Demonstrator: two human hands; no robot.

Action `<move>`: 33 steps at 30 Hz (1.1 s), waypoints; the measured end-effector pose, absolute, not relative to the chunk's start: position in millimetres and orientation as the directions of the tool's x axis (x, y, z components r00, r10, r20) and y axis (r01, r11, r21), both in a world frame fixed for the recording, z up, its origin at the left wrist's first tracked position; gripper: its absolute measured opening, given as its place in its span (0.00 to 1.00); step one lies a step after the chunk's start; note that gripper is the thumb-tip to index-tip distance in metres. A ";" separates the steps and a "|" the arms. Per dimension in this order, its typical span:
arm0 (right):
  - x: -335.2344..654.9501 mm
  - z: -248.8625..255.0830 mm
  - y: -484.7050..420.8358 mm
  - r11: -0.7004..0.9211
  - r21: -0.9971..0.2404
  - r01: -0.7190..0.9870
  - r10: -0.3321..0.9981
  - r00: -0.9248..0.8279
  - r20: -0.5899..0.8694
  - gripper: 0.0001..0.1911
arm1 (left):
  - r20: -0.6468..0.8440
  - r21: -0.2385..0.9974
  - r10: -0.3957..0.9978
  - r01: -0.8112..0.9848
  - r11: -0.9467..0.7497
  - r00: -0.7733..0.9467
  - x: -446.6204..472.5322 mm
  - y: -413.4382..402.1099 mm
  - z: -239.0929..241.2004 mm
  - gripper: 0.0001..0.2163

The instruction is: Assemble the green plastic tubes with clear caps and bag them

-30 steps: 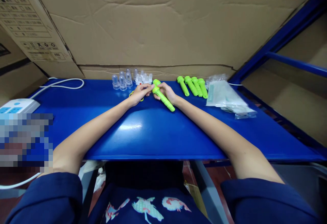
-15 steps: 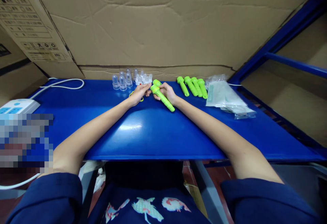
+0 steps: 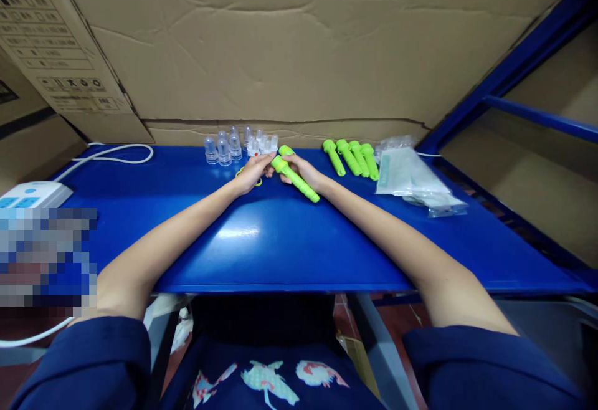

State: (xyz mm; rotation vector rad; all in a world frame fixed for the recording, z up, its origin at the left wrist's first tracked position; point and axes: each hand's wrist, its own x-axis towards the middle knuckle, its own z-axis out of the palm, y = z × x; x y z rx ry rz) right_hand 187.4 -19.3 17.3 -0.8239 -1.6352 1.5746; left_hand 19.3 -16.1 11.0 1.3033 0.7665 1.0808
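Observation:
Fingers curled around it, my right hand holds a lime-green plastic flashlight, its ribbed handle slanting down toward me. My left hand is closed at the flashlight's wide head, its fingertips touching it; part of the head is covered by them. Just behind my hands lies another green flashlight head, mostly hidden. Thin yellow-green rings lie on the table by my left hand. Beyond that hand stand several clear plastic domed caps and several small clear-and-white pieces.
To the right, several green flashlights lie in a row beside a stack of clear plastic bags. A white power strip with a cable sits at the left of the blue table. Cardboard walls the back.
The held flashlight's head has shifted slightly left, toward my left fingers, and its handle lies a little flatter. The other things have stayed in place.

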 end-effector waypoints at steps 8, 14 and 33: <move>181.0 25.1 -24.8 0.037 -0.998 -0.056 0.840 -0.539 0.062 0.29 | 0.135 0.971 0.926 -0.232 -0.053 0.352 17.9 -19.0 15.0 0.13; 203.5 44.0 -13.9 0.034 -0.996 -0.077 0.887 -0.457 0.066 0.26 | 0.133 0.963 0.959 -0.263 -0.065 0.250 20.1 -19.7 15.7 0.07; 251.2 32.1 9.4 0.069 -0.805 0.589 0.998 -0.039 0.058 0.27 | 0.118 0.978 0.948 -0.202 -0.059 0.296 19.9 -18.0 15.8 0.12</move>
